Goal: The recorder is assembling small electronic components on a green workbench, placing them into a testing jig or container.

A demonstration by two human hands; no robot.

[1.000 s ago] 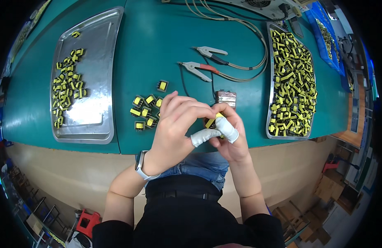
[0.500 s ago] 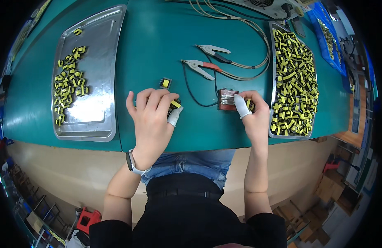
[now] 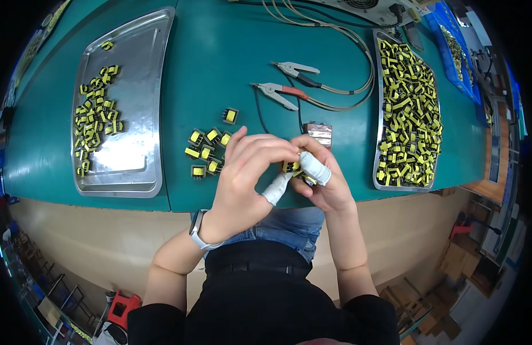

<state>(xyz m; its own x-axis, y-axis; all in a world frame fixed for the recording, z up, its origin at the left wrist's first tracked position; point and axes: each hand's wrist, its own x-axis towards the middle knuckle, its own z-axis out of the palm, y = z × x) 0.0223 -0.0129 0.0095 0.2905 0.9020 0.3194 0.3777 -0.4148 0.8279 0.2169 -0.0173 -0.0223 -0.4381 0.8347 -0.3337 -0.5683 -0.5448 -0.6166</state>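
My left hand and my right hand meet in front of me at the near side of the green table. White coverings wrap both thumbs. Between the left thumb and fingers is a small yellow-taped transformer. My right hand is closed on at least one more, mostly hidden by its fingers and thumb. Several loose transformers lie beside the left hand, and a single one lies just beyond them. Behind the right hand is a small reddish-brown block with metal plates, with a dark cable near it.
On the left, a metal tray carries a loose group of transformers. A second tray on the right is heaped with them. Clip leads with a black clip and a red clip run to a device at the back.
My left hand has moved right, off the loose transformers, uncovering them, and now pinches one. My right hand has left the reddish-brown block and come left to meet it.
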